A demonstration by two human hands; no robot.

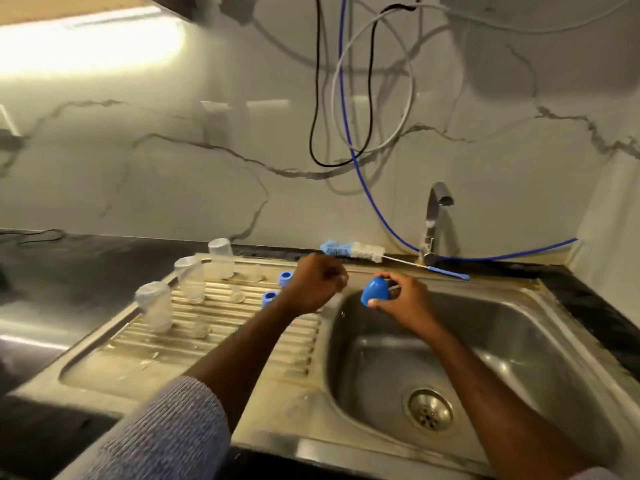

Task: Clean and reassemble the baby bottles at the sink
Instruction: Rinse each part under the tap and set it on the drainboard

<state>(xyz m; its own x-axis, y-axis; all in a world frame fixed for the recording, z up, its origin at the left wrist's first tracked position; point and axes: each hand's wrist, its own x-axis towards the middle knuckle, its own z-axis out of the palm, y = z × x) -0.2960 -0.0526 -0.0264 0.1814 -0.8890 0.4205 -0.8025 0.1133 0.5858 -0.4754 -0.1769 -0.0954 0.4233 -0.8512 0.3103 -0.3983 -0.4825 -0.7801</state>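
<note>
1. Sink (pixel 519 358) of steel fills the right side, with a round drain (pixel 430 409) in its floor and a ribbed drainboard (pixel 221 337) to its left.
2. Right hand (pixel 401 299) is over the basin's back left corner, thumb and fingers curled round a blue cap (pixel 375 295) whose dome faces left; a thin pale piece shows between the fingers at the cap's open end, too blurred to name.
3. Left hand (pixel 317 282) is just left of the cap, over the edge between drainboard and basin — fingers curled into a fist. Something small and pale may sit at its fingertips, but I cannot tell whether it pinches anything.
4. Three clear bottles stand upside down on the drainboard in a diagonal row: one at the back (pixel 221 258), one in the middle (pixel 190 278), one nearest (pixel 155 304).
5. Small clear parts (pixel 237 294) lie among the ribs beside them, blurred.
6. Two blue rings sit by the left wrist — one behind it (pixel 286 277), one just left of it (pixel 269 298).
7. Brush (pixel 353 251) with blue and white bristles lies along the sink's back rim, its wire handle running right to a blue tip, passing in front of the tap's base.
8. Tap (pixel 434 220) stands behind the basin, spout turned right.
9. Blue hose (pixel 367 188) hangs down the marble wall and runs behind the tap; black and grey cables loop above.
10. Grey knitted sleeve (pixel 162 434) covers the left forearm near the bottom edge.
</note>
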